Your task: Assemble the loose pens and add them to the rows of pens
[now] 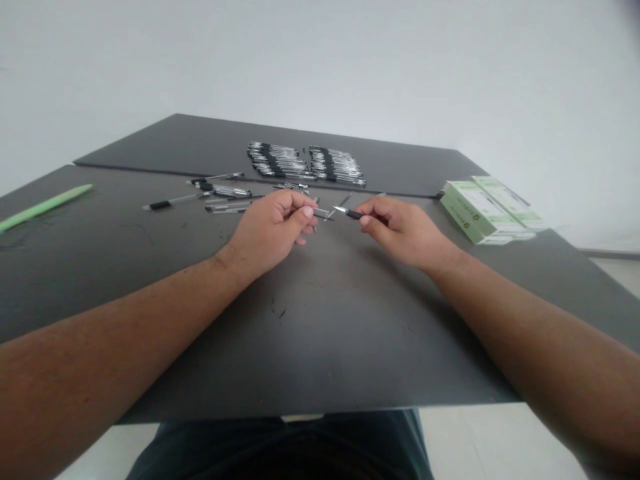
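Note:
Over the middle of the dark table, my left hand (pixel 275 230) is closed on a clear pen cap (pixel 321 211), with a thin dark-tipped piece showing just beneath it. Facing it, my right hand (pixel 400 230) pinches a pen (pixel 353 213) by its black grip, its silver tip pointing left toward the cap. A small gap separates tip and cap. Several loose pens (pixel 223 191) and clear pieces lie behind and left of my left hand. A few thin pieces (pixel 345 199) rest on the table between and behind both hands.
Two rows of pens, a left one (pixel 277 160) and a right one (pixel 336 165), lie on the dark table (pixel 320 353) at the back. Green and white boxes (pixel 487 210) stand at the right. A long green object (pixel 47 207) lies at the far left.

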The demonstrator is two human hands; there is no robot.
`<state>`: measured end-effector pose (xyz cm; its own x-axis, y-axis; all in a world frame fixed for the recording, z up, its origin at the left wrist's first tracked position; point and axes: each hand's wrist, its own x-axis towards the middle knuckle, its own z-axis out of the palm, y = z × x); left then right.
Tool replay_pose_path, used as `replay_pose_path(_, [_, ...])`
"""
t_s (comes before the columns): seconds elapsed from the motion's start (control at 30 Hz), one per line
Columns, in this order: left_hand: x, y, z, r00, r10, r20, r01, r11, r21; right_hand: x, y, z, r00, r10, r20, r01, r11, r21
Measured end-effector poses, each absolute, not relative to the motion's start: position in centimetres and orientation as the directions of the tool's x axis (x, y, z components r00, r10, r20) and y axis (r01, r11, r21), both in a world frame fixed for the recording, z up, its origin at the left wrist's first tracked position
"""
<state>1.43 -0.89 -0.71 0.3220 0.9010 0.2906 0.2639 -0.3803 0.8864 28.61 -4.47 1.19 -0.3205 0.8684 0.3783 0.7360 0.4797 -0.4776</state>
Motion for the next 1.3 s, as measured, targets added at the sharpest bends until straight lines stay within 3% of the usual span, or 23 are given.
replay_pose_path(0.23, [1.6, -1.3, -0.5, 0.27, 0.916, 0.298, 0.217, -0.359, 0.908, 28.3, -4.7, 1.2, -0.358, 0.841, 0.405, 0.76, 0.514, -0.397])
replay_pose_path(0.7, [1.6, -1.3, -0.7, 0.351, 0.891, 0.288, 0.315, -0.402, 0.86, 28.0, -4.8, 0.7, -0.427, 0.808, 0.406, 0.778, 0.557, -0.29])
replay_pose_path(0.93, [1.5, -1.2, -0.9, 0.398, 0.864, 0.309, 0.332, -0.449, 0.829, 27.6, -5.1, 0.6, -0.403, 0.831, 0.385, 0.793, 0.526, -0.306])
replay_pose_path(1.3, [1.6, -1.1, -1.0, 0.4, 0.876, 0.27, 0.249, -0.387, 0.888, 27.4, -5.3, 0.4, -0.363, 0.831, 0.423, 0.804, 0.508, -0.309])
